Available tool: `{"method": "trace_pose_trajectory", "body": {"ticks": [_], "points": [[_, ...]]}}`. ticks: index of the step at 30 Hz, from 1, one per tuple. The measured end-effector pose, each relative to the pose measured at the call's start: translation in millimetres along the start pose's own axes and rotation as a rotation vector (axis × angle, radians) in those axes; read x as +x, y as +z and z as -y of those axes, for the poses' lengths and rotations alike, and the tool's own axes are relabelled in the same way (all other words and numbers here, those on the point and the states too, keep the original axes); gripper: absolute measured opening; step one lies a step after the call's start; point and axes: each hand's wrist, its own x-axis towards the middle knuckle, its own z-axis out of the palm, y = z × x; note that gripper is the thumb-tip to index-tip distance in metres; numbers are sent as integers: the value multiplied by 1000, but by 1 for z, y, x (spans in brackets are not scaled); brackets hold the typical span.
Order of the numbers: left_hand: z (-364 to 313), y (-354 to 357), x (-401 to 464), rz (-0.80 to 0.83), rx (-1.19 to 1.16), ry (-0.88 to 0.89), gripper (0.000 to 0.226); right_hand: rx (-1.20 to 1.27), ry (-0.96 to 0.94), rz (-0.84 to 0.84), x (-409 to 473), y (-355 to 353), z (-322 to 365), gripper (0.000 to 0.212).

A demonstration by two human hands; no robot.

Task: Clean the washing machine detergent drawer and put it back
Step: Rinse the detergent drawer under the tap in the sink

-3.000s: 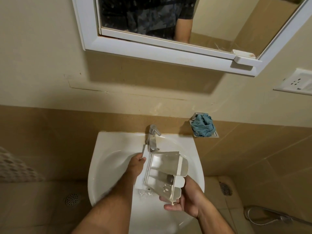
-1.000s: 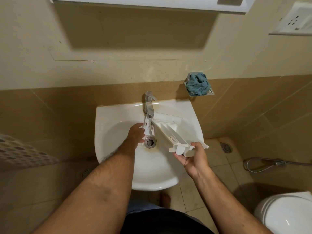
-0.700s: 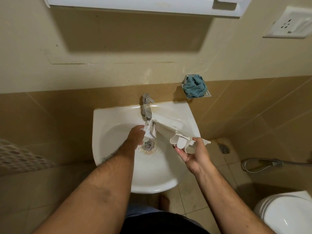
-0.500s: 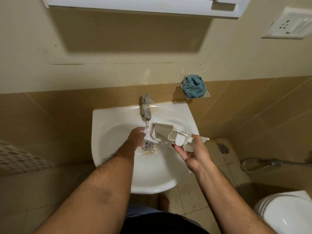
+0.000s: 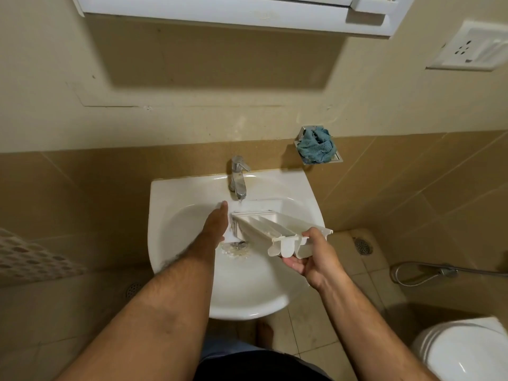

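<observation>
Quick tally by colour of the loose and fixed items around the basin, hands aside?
White: 4 — detergent drawer, sink, wall socket, toilet
Blue: 1 — cloth
Metal: 2 — tap, spray hose
Total: 7

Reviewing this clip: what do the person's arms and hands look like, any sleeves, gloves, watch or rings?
Both forearms are bare with visible hair; no sleeves reach into view. The left hand and right hand are ungloved, with no watch, bracelet or rings visible.
</observation>
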Motion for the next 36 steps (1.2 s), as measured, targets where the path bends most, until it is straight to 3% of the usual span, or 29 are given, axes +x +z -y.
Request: {"method": "trace_pose_trajectory", "body": {"ticks": [3, 7, 15, 23, 26, 29, 33, 36], "points": [[-1, -4, 2, -62, 1, -3, 77, -103, 11, 31, 3, -2, -5, 16], [-3, -18, 7, -126, 88, 85, 76, -242, 2, 41, 11, -8, -5, 21], [-6, -45, -2, 26, 381, 85, 65, -386, 69, 148, 32, -25, 4, 6], [-6, -47, -13, 175, 638, 142, 42, -379, 150, 153, 63, -35, 17, 30], [-1, -37, -19, 153, 545, 109, 42, -376, 162, 167, 72, -43, 23, 36], [5, -33, -29, 119, 379, -53, 52, -394, 162, 211, 83, -42, 26, 39], [15, -36, -37, 88, 48, -100, 57, -463, 67, 197, 95, -23, 37, 8], [19, -36, -42, -12, -83, -49, 46, -601, 1, 189, 105, -5, 49, 34]]}}
